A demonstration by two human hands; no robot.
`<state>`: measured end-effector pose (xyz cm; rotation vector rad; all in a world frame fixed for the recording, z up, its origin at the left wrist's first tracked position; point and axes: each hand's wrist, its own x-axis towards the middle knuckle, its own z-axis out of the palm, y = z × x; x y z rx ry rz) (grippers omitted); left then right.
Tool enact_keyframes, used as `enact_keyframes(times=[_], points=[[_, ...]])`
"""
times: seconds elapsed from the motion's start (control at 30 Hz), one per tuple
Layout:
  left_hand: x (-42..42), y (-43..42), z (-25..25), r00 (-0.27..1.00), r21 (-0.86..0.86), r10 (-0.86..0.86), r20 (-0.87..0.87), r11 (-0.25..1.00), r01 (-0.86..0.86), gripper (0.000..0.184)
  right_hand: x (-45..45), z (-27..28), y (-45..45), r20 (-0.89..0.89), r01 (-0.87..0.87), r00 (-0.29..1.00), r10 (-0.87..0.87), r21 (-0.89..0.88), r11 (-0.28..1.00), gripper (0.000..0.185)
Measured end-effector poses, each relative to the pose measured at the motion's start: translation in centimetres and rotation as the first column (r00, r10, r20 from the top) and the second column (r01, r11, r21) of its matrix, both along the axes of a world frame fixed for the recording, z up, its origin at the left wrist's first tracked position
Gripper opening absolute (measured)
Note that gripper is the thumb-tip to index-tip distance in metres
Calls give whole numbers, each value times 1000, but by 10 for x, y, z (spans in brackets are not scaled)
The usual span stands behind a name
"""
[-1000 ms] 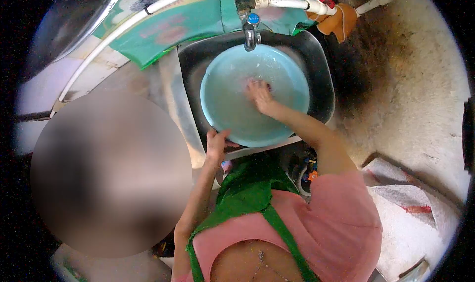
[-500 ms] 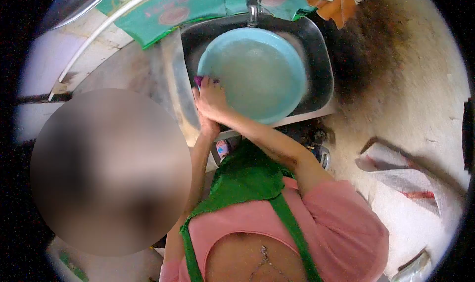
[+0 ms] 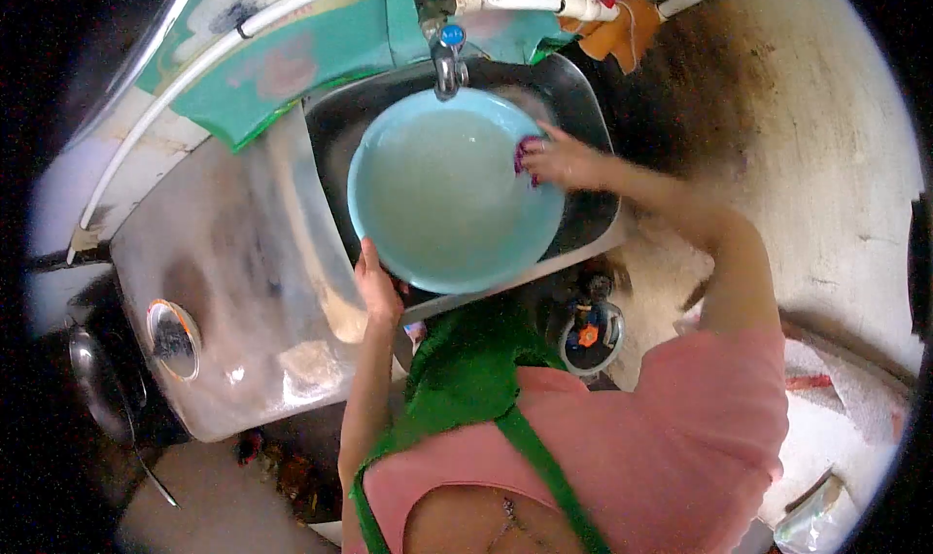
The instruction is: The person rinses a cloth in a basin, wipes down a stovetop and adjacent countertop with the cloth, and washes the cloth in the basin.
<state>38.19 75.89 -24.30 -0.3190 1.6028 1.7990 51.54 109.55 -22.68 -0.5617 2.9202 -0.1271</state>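
Observation:
A light blue basin [image 3: 364, 225] of cloudy water sits in the steel sink, tilted slightly against its edges. My left hand [image 3: 377, 284] grips the basin's near left rim, its thumb on the upper edge and the other fingers mostly hidden. At the far right rim, my right hand [image 3: 566, 161] presses a crumpled purple scrubbing pad [image 3: 526, 160] against the inner wall. Only part of the pad shows beyond my fingers. Over the basin's back edge hangs the tap [image 3: 447, 68] with a blue cap.
Left of the sink spreads a steel drainboard [image 3: 243, 262], carrying a round orange-rimmed container [image 3: 175, 340]. A dark pan [image 3: 102, 379] is at the far left. White pipes [image 3: 505, 2] and an orange cloth [image 3: 622, 34] run along the back. A bucket-like vessel [image 3: 593, 345] stands below the sink.
My right hand has carried the purple pad from the basin's left rim across to the right rim. My left hand stays at the left rim. The view has shifted, showing more drainboard.

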Motion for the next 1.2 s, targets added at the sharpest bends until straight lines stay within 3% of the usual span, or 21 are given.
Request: enact_keyframes(times=[0.03, 0.07, 0.13, 0.23, 0.4, 0.53, 0.6, 0.7, 0.8, 0.93, 1.0, 1.03, 1.1, 1.2], points=[[0, 1, 2, 1000, -46, 1, 18, 999, 0, 41, -29, 14, 14, 71, -60, 996, 60, 2, 998, 26], [0, 0, 1, 1000, -47, 6, 13, 999, -5, 41, -49, -14, 42, -55, -200, 977, 205, 75, 977, 26], [0, -2, -1, 998, -78, -49, 39, 996, 51, 43, -106, -17, 45, -73, -379, 916, 395, 170, 910, 27], [0, 4, 13, 997, -66, -53, 57, 996, 57, 43, -181, -22, 12, -123, -401, 909, 399, 6, 916, 29], [0, -1, 3, 992, -53, -102, 67, 993, 106, 45, -245, -66, -18, -190, -513, 821, 538, 167, 842, 33], [-1, 1, 5, 995, -73, -95, -11, 993, 94, 45, -220, -101, -6, -191, -519, 797, 573, 269, 811, 36], [0, -2, -8, 999, -60, -21, 34, 998, 23, 45, -195, -131, 13, -251, -507, 782, 570, 276, 817, 39], [1, 0, -3, 999, -52, -25, -37, 998, 23, 45, -131, -47, 6, 74, -422, 893, 444, 485, 766, 29], [1, -1, 2, 1000, -90, -18, 12, 996, 18, 45, -80, -62, 11, 125, -299, 954, 271, 400, 866, 27], [1, -5, -5, 998, -15, -59, -34, 998, 58, 44, -23, -44, -32, 218, -146, 975, 51, 446, 883, 27], [1, -5, -7, 998, -32, -53, -31, 998, 52, 45, -4, -30, -58, 433, 204, 855, -283, 222, 954, 23], [1, -3, -5, 998, -27, -60, -35, 998, 59, 45, 0, -19, -73, 429, 211, 855, -291, 226, 951, 23], [2, -1, 0, 1000, -65, -14, -17, 998, 12, 44, 1, 1, -105, 649, 386, 649, -397, 169, 907, 23], [0, -3, -4, 999, -33, -41, 13, 999, 42, 46, 7, -17, -143, 664, 521, 646, -378, -21, 853, 26]])
